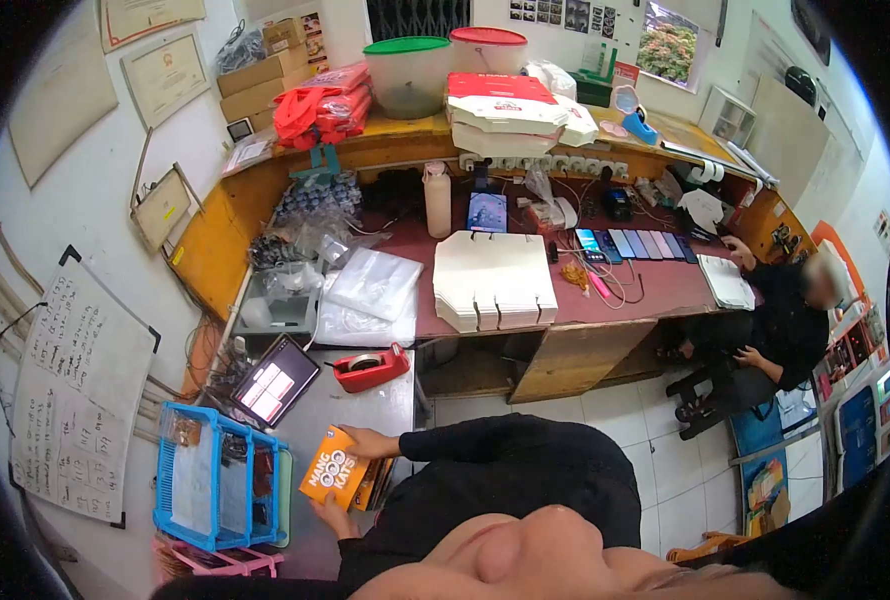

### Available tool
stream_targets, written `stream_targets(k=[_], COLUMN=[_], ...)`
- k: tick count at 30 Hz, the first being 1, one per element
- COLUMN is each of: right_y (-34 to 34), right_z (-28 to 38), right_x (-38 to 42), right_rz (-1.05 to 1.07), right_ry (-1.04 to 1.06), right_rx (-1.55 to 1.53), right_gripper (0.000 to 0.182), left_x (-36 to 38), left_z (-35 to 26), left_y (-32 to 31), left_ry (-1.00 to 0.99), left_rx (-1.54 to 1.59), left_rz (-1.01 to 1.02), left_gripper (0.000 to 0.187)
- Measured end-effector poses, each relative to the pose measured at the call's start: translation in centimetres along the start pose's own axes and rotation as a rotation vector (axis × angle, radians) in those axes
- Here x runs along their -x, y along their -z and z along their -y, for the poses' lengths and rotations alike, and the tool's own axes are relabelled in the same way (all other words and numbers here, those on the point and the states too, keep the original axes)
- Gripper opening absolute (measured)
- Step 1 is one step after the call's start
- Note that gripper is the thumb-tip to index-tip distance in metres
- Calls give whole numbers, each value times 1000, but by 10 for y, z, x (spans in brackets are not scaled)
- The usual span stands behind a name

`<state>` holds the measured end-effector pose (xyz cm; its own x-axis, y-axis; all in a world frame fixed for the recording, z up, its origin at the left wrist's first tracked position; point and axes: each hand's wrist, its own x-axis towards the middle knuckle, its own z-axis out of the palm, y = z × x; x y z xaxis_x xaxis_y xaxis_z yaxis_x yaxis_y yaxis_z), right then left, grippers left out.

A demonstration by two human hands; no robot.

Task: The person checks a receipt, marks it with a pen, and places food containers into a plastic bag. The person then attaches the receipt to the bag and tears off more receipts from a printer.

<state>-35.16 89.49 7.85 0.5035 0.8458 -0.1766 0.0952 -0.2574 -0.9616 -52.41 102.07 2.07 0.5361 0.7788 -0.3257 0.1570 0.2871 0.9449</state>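
An orange printed card [330, 466] with white "MANG KATS" lettering is held between both hands over the metal-topped side table. My right hand [370, 443] grips its upper corner, fingers bent over the edge. Lower down, my left hand [335, 515] pinches the bottom edge. Several orange and dark printed pieces [373, 485] show behind the card, close to my body. Beyond my hands, a red tape dispenser [373, 370] and a tablet [277, 381] with a lit screen rest on the side table.
A blue plastic rack [215, 480] stands left of my hands. On the long desk lie clear plastic bags [375, 285], a stack of white flat cartons [495, 280] and a row of phones [645, 245]. A seated person [765, 330] in dark clothes is at the right.
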Motion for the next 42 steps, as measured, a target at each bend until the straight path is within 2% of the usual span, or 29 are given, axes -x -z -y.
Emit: stream_targets(k=[3,7,9,10,11,12,13,14,16,18,20,22,24,26,27,28,29,30,31,32,34,35,36,37,38,39,40,41,42], right_y=[-1,-1,9,17,27,31,38,41,43,40,35,33,31,29,24,19,17,11,-1,-8,-6,-8,-9,-9,-4,2,10,15,16], right_z=[-19,-24,-19,-17,7,9,26,38,49,57,46,23,-13,-19,-24,-2,19,17,11,8,2,-18,-29,-28,-25,-20,-6,9,18], right_x=[-16,-20,-33,-38,-31,-39,-30,-23,-18,-11,-12,-31,-55,-57,-55,-38,-22,-17,-11,-5,1,-14,-23,-22,-22,-26,-29,-27,-23], right_rz=[-44,-3,90,176,166,216,215,214,190,166,172,247,321,457,461,323,184,186,9,-166,-121,-154,-185,-180,-172,-165,-162,152,475], right_ry=[63,46,10,-35,-95,-130,-232,-333,-345,-351,-275,-174,-76,227,225,117,10,8,-31,-70,25,4,-17,-13,149,313,320,391,451], right_rx=[113,94,90,86,237,252,165,77,60,36,65,202,340,671,669,725,778,775,718,659,682,653,627,625,688,750,753,889,1011], right_gripper=[72,68,64,60,58,64,65,66,61,57,46,44,42,40,40,42,44,44,48,52,59,58,58,58,67,81,81,93,107], left_x=[-3,-23,-37,-34,-27,-18,-11,-7,-1,-9,-7,-19,-28,-29,-30,-26,-19,-15,-63,-55,-35,-38,-33,-22,-17,-18,-18,-13,-3], left_z=[7,6,5,-4,-24,-42,-56,-60,-64,-51,-44,-25,-19,-28,-31,-34,-37,-38,29,28,14,11,8,2,-9,-25,-42,-55,-70], left_y=[4,39,50,52,52,52,52,47,39,42,41,47,55,53,49,38,21,14,34,31,22,24,20,18,17,20,24,26,23], left_ry=[-157,-145,17,16,105,196,256,261,282,309,225,241,222,264,303,308,243,178,-96,-90,-284,-162,-161,-426,-697,-701,-760,-793,-786], left_rx=[85,-15,121,123,100,77,-130,-130,-29,-7,-26,-61,-171,-272,-369,-369,-330,-291,-598,-598,-733,-690,-684,-755,-820,-820,-929,-1018,-1011], left_rz=[33,143,110,106,121,138,95,95,6,17,123,57,209,213,216,214,170,128,49,49,7,58,52,-63,-180,-188,185,569,569], left_gripper=[38,28,27,27,32,37,45,45,48,44,42,39,41,44,48,48,50,54,59,59,62,53,53,54,61,61,73,87,87])
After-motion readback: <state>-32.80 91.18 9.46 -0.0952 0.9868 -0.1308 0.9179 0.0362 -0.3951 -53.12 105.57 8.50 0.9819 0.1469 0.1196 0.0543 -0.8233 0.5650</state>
